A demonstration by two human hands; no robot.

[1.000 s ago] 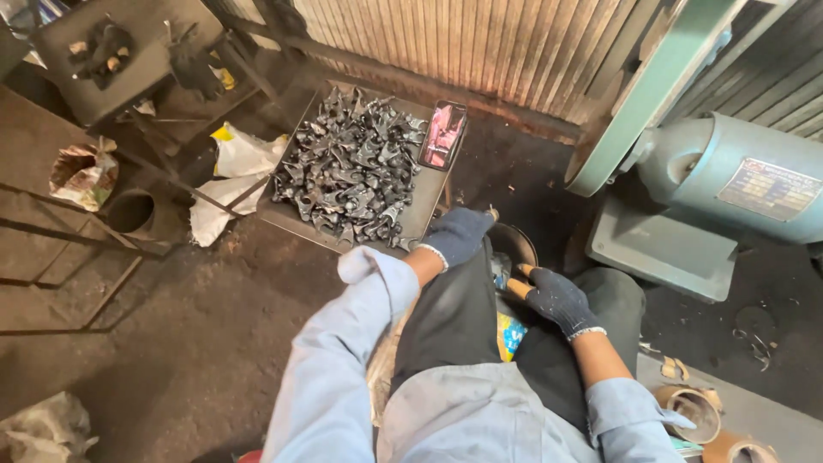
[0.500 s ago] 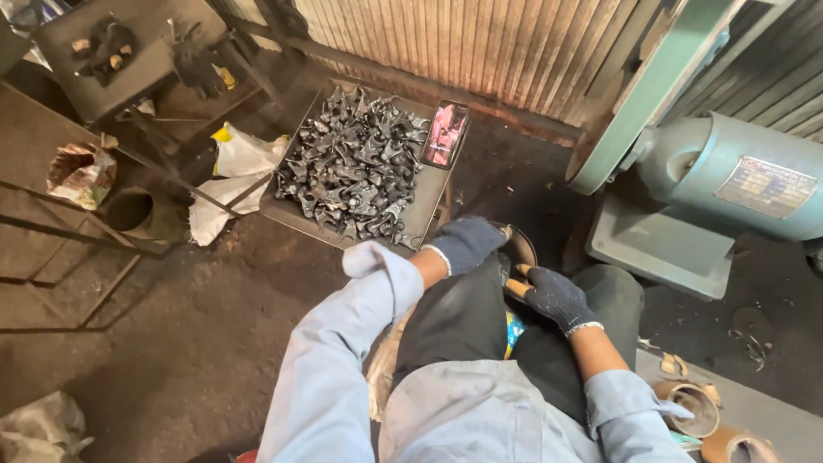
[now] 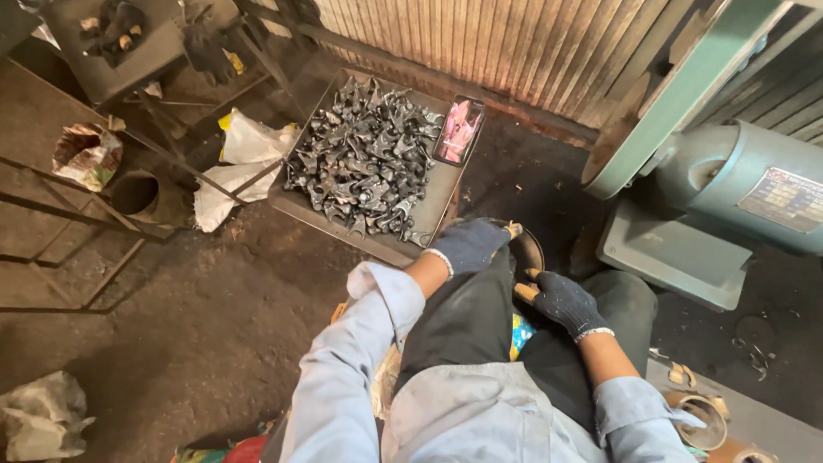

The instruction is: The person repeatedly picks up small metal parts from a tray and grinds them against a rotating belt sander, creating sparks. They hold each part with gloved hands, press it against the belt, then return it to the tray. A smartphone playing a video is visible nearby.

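Dark knit gloves on both hands. Head view: left hand (image 3: 470,243) curls over the rim of a round dark pan (image 3: 525,249) between the knees, fingers bent; can't tell if it grips anything. Right hand (image 3: 559,300) sits just beside, fingers loosely curled, contents unclear. Metal tray (image 3: 437,195) w/ heaped dark forged parts (image 3: 364,163) lies just ahead on the floor. Green motor (image 3: 737,184) at right.

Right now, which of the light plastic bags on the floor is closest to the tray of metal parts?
The white bag with the yellow patch, lying right against the left edge of the tray. The crumpled pale bag lies far off at bottom left.
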